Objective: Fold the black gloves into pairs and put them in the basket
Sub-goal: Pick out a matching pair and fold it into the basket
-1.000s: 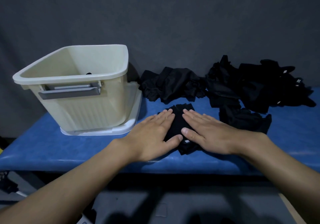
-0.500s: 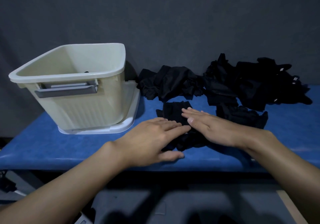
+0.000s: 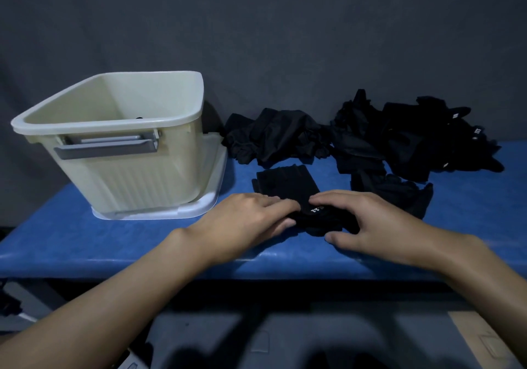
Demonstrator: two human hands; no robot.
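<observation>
hands: left hand [image 3: 251, 217] and right hand [image 3: 379, 226] both curl fingers round the near end of the flat black fabric glove pair [image 3: 285, 184], mid blue padded table [image 3: 85, 240] — starting the fold, looks like, thumbs half hidden | around: cream plastic basket [image 3: 137, 180] near left | loose black glove heap [image 3: 385, 140] just behind — might snag

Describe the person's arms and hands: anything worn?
Nothing worn in view. The left hand and right hand have no gloves or visible rings. The left forearm and right forearm show no sleeves, watch or wristbands up to the frame edge.
</observation>
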